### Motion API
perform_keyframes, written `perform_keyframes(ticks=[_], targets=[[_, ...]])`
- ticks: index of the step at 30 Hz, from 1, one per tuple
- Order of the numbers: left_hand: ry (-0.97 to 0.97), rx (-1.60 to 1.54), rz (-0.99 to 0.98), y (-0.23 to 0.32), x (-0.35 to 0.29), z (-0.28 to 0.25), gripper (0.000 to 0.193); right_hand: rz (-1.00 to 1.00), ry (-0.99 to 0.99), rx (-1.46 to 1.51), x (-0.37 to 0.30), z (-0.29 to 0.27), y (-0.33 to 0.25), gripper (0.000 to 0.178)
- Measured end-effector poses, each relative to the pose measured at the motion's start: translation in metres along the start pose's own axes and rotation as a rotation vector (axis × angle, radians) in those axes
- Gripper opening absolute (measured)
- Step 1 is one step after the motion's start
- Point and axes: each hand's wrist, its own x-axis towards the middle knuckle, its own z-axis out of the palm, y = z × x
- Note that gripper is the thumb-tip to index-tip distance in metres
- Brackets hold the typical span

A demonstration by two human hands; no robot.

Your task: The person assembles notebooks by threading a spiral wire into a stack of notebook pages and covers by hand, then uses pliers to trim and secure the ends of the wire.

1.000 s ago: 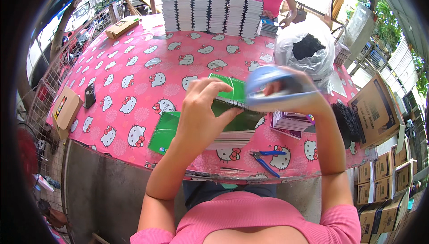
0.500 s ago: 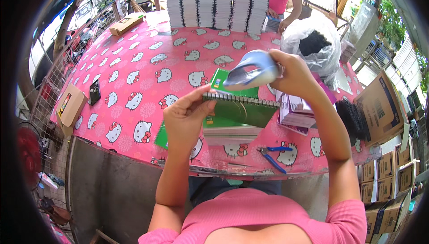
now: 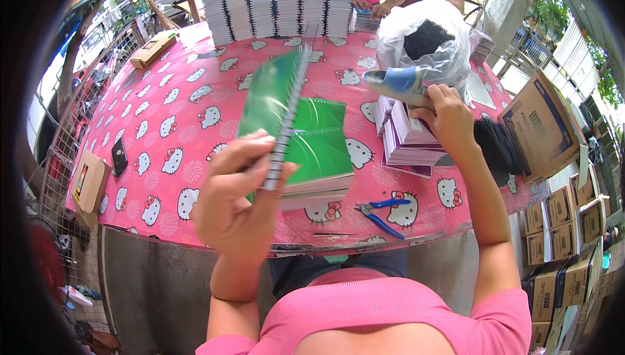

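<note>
— What did you see nearest the camera?

— I saw the left hand [image 3: 237, 205] closed on a green spiral notebook [image 3: 273, 104], fingers pinching it at the wire spine. It stood upright and tilted above the surface [image 3: 195, 95], I'd judge so the binding faced the person.

— And the other hand?

— The right hand [image 3: 449, 117] was closed round a blue-and-grey tool [image 3: 397, 81], raised over a stack of purple notebooks [image 3: 410, 140]. I couldn't tell what kind of tool.

— What lay below?

— A green notebook stack [image 3: 319, 160] sat flat, directly under the lifted one. Blue-handled pliers [image 3: 381, 215] lay near the front edge, within easy reach.

— Farther off?

— A clear bag [image 3: 430, 49] holding something dark, black binding coils [image 3: 498, 143] at the right, then a row of bound stacks [image 3: 280, 7] along the far edge, where another person's hand [image 3: 377, 10] rested.
</note>
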Motion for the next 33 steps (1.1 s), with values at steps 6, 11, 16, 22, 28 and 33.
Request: perform_keyframes(ticks=[6, 11, 16, 22, 28, 33], targets=[[-0.306, 0.322, -0.105, -0.018, -0.053, -0.001, 0.022, -0.069, 0.029, 0.238, -0.064, -0.04, -0.055, 0.047], [-0.215, 0.234, -0.058, -0.015, -0.046, 0.012, 0.024, -0.011, -0.28, 0.375, -0.182, 0.025, -0.08, 0.053], [-0.204, 0.254, -0.023, -0.015, -0.048, 0.01, 0.024, 0.109, -0.288, 0.758, -0.143, 0.0, -0.088, 0.053], [-0.204, 0.251, -0.043, -0.017, -0.052, 0.014, 0.025, -0.063, -0.121, 0.772, -0.091, -0.044, -0.129, 0.053], [-0.198, 0.267, -0.024, -0.017, -0.053, 0.014, 0.026, 0.064, -0.108, 0.902, -0.099, -0.04, -0.129, 0.049], [-0.242, 0.293, 0.023, -0.016, -0.051, 0.012, 0.024, 0.455, -0.587, 1.476, -0.097, -0.038, -0.128, 0.035]])
